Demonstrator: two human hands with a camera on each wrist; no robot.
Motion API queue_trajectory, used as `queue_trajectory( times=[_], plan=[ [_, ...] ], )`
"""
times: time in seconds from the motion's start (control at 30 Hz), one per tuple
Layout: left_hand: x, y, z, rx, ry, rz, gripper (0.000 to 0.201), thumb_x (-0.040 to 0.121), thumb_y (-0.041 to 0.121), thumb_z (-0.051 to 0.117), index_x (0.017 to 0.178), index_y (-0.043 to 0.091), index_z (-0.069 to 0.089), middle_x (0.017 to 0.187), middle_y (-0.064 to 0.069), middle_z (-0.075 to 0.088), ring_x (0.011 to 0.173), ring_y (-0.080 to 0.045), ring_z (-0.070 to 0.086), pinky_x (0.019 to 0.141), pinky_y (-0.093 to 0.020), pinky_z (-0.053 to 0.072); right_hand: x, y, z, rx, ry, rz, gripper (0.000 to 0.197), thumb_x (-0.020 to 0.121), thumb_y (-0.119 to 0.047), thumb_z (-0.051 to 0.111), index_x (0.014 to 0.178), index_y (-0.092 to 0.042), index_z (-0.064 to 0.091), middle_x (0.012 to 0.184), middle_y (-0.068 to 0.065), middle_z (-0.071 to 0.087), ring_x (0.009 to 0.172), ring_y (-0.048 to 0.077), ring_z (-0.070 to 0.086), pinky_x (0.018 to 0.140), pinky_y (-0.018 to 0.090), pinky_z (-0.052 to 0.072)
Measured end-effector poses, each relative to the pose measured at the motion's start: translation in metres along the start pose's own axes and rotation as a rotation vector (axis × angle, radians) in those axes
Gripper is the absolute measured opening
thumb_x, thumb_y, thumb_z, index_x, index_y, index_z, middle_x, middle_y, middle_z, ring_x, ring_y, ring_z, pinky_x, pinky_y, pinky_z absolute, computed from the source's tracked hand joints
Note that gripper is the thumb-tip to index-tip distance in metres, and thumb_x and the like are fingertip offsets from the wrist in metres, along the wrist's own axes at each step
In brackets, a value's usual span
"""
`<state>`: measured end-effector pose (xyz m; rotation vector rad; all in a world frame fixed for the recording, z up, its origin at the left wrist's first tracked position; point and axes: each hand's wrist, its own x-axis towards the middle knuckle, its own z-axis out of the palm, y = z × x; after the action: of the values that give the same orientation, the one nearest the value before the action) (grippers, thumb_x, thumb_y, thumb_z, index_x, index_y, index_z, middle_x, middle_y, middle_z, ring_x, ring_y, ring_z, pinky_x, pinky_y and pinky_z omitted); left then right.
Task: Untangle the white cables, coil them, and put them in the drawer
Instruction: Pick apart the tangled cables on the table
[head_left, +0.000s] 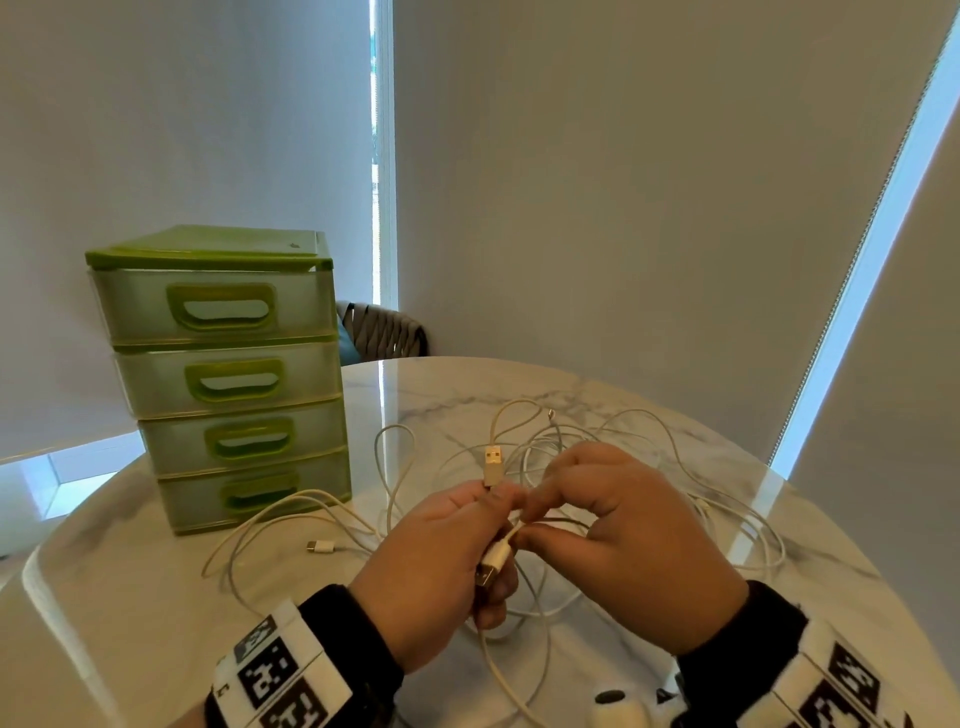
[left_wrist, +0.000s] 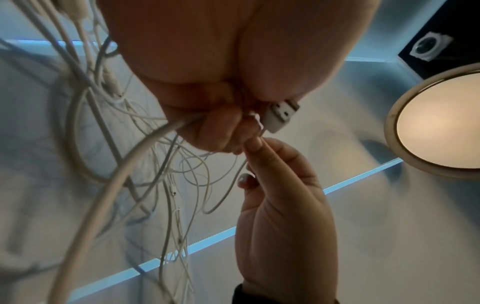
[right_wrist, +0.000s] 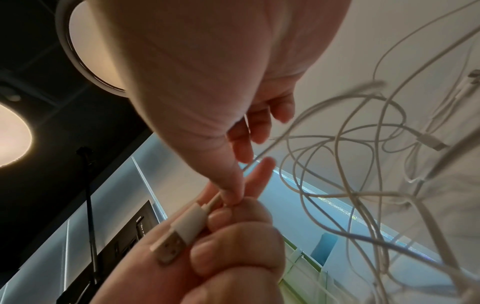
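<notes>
A tangle of white cables (head_left: 597, 441) is spread over the marble table (head_left: 130, 597). My left hand (head_left: 493, 538) grips a bunch of cable just above it. One white USB plug (head_left: 493, 564) lies against the left palm, and a second USB plug (head_left: 492, 462) sticks up past the fingers. Touching the left hand, my right hand (head_left: 527, 519) pinches a thin cable with thumb and forefinger. The right wrist view shows that pinch just behind the USB plug (right_wrist: 179, 232). The green drawer unit (head_left: 223, 374) stands at the left with all its drawers closed.
A loose small plug (head_left: 321, 546) and cable loops lie in front of the drawer unit. A chair back (head_left: 384, 332) rises behind the table's far edge. A white object (head_left: 613, 712) sits at the near edge between my wrists.
</notes>
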<state>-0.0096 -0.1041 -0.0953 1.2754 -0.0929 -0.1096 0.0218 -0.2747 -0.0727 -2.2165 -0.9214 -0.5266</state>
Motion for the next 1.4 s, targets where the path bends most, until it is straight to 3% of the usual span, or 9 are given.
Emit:
queue_trajectory(
  times=[0.3, 0.5, 0.77, 0.87, 0.93, 1.03, 1.1, 1.2, 1.4],
  plan=[
    [0.009, -0.005, -0.009, 0.101, 0.123, 0.186, 0.027, 0.095, 0.030, 0.052, 0.101, 0.027, 0.078, 0.107, -0.004, 0.075, 0.099, -0.024, 0.068, 0.078, -0.035, 0.053, 0.001, -0.002, 0.005, 0.386, 0.008, 0.240, 0.014, 0.085, -0.019, 0.074, 0.072, -0.021, 0.071, 0.069, 0.000, 0.067, 0.062, 0.005, 0.058, 0.062, 0.021, 0.046],
    [0.008, -0.006, -0.005, 0.109, 0.044, 0.209, 0.035, 0.085, 0.042, 0.062, 0.106, 0.018, 0.077, 0.101, -0.011, 0.075, 0.084, -0.025, 0.069, 0.080, -0.041, 0.056, 0.000, -0.010, 0.016, 0.647, -0.108, 0.360, 0.021, 0.092, -0.011, 0.065, 0.073, -0.018, 0.072, 0.065, 0.003, 0.067, 0.053, 0.014, 0.059, 0.056, 0.027, 0.048],
    [0.004, -0.004, -0.006, 0.203, 0.006, 0.200, 0.044, 0.089, 0.046, 0.059, 0.096, 0.005, 0.072, 0.099, -0.023, 0.071, 0.089, -0.032, 0.066, 0.092, -0.051, 0.052, -0.001, -0.014, 0.014, 0.500, -0.095, 0.262, 0.023, 0.088, -0.009, 0.067, 0.071, -0.024, 0.072, 0.066, 0.001, 0.068, 0.050, 0.009, 0.055, 0.052, 0.024, 0.046],
    [-0.001, -0.002, -0.001, 0.176, 0.091, 0.333, 0.036, 0.092, 0.047, 0.053, 0.086, 0.019, 0.076, 0.093, -0.009, 0.075, 0.092, -0.020, 0.069, 0.089, -0.045, 0.053, -0.002, -0.015, 0.010, 0.468, -0.120, 0.275, 0.009, 0.086, -0.023, 0.073, 0.078, -0.021, 0.071, 0.063, 0.004, 0.064, 0.053, 0.011, 0.054, 0.054, 0.024, 0.045],
    [-0.002, 0.003, 0.001, 0.004, 0.223, 0.361, 0.038, 0.096, 0.043, 0.046, 0.081, 0.017, 0.069, 0.098, -0.008, 0.077, 0.102, -0.021, 0.070, 0.094, -0.042, 0.050, -0.004, -0.013, 0.004, 0.357, -0.232, 0.279, 0.024, 0.078, -0.043, 0.078, 0.078, -0.021, 0.067, 0.065, 0.008, 0.059, 0.058, 0.020, 0.052, 0.057, 0.029, 0.045],
    [-0.006, 0.020, 0.001, -0.424, 0.259, 0.337, 0.037, 0.103, 0.035, 0.038, 0.077, 0.013, 0.052, 0.064, -0.008, 0.065, 0.070, -0.023, 0.070, 0.082, -0.044, 0.054, -0.001, 0.000, -0.007, 0.110, -0.306, 0.305, 0.021, 0.081, -0.040, 0.075, 0.074, -0.025, 0.062, 0.074, 0.001, 0.062, 0.068, 0.015, 0.057, 0.065, 0.028, 0.047],
    [-0.010, 0.029, -0.002, -0.539, 0.280, 0.346, 0.038, 0.104, 0.037, 0.038, 0.074, 0.017, 0.050, 0.052, 0.002, 0.043, 0.047, -0.014, 0.049, 0.064, -0.037, 0.055, 0.006, 0.011, -0.011, 0.081, -0.193, 0.342, 0.016, 0.084, -0.030, 0.074, 0.074, -0.026, 0.062, 0.071, -0.007, 0.060, 0.063, 0.003, 0.052, 0.063, 0.017, 0.043],
    [-0.017, 0.039, -0.010, -0.553, 0.341, 0.368, 0.040, 0.103, 0.042, 0.038, 0.071, 0.021, 0.051, 0.051, 0.006, 0.032, 0.044, -0.010, 0.030, 0.047, -0.026, 0.036, 0.015, 0.022, -0.013, 0.001, -0.154, 0.369, 0.015, 0.087, -0.028, 0.071, 0.075, -0.026, 0.063, 0.070, -0.010, 0.058, 0.062, 0.001, 0.050, 0.059, 0.014, 0.041],
    [-0.024, 0.059, -0.034, -0.585, 0.469, 0.471, 0.037, 0.098, 0.048, 0.046, 0.070, 0.025, 0.052, 0.055, 0.008, 0.034, 0.045, -0.009, 0.027, 0.040, -0.024, 0.022, 0.019, 0.036, -0.006, -0.142, -0.320, 0.517, 0.013, 0.095, -0.026, 0.059, 0.088, -0.019, 0.068, 0.086, -0.001, 0.070, 0.078, 0.016, 0.066, 0.066, 0.025, 0.048]
  ],
)
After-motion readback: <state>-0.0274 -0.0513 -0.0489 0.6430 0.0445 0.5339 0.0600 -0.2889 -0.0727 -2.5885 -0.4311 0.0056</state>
